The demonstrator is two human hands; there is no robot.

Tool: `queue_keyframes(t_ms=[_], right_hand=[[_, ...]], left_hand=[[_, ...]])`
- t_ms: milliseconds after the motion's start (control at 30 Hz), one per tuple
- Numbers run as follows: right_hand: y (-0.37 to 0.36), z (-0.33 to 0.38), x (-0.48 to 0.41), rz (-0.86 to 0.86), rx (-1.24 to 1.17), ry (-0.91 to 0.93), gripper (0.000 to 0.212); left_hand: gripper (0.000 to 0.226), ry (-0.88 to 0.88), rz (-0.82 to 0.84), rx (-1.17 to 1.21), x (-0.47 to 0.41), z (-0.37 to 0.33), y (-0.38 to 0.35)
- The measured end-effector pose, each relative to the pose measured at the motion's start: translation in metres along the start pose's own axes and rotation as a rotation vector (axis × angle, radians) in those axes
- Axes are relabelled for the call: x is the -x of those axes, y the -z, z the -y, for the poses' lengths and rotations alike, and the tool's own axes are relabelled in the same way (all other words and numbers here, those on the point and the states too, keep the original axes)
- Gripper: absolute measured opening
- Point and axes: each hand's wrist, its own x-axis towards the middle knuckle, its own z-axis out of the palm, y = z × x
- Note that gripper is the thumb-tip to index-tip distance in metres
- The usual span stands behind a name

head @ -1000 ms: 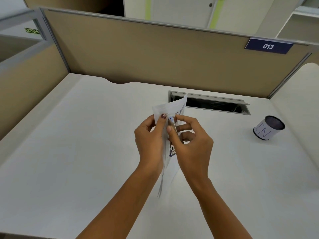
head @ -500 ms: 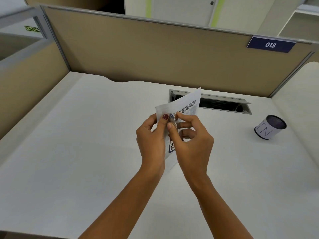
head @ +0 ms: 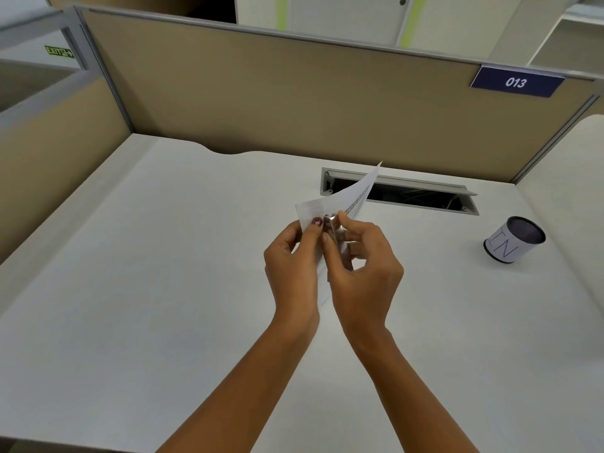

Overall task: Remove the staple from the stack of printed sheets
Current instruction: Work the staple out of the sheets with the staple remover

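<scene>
Sheets (head: 340, 201) more edge-on than before.

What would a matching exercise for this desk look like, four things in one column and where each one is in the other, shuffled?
Column one
1. printed sheets
2. small metal tool
3. cup marked IN
4. plate reading 013

Column two
A. top right of the partition
B. standing on the desk, right side
C. pinched in the right hand
D. held above the desk by the left hand

Pairs: 1-D, 2-C, 3-B, 4-A.
</scene>
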Motion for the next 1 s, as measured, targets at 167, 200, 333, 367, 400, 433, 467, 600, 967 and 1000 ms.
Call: queue_keyframes(t_ms=[167,200,333,367,400,433,467,600,967,1000], right_hand=[[-0.003,-0.014,-0.001,0.020,0.036,0.059,0.029],[-0.004,-0.017,-0.001,0.034,0.032,0.043,0.028],[-0.013,-0.034,0.002,0.065,0.022,-0.066,0.026],[-0.015,-0.039,0.004,0.069,0.022,-0.095,0.026],[-0.018,-0.043,0.005,0.073,0.022,-0.122,0.025],[-0.020,-0.048,0.007,0.079,0.024,-0.143,0.025],[-0.022,-0.053,0.009,0.088,0.029,-0.157,0.025],[-0.032,-0.070,0.016,0.140,0.070,-0.166,0.023],[-0.043,-0.100,0.035,0.283,0.076,-0.093,0.016],[-0.045,-0.101,0.036,0.286,0.030,-0.164,0.017]], left_hand=[[0.013,0.002,0.004,-0.040,-0.010,-0.001,0.000],[0.010,0.015,0.009,-0.049,-0.013,0.000,-0.001],[0.012,0.118,0.023,-0.050,-0.024,0.009,-0.003],[0.013,0.154,0.017,-0.044,-0.027,0.013,-0.004],[0.014,0.193,0.010,-0.033,-0.030,0.016,-0.004],[0.015,0.236,0.005,-0.018,-0.033,0.020,-0.004],[0.016,0.283,0.004,0.000,-0.036,0.025,-0.003],[0.014,0.448,-0.001,0.067,-0.050,0.045,-0.001],[0.024,0.686,-0.061,0.286,-0.066,0.081,0.014],[0.027,0.673,-0.063,0.276,-0.065,0.083,0.015]])
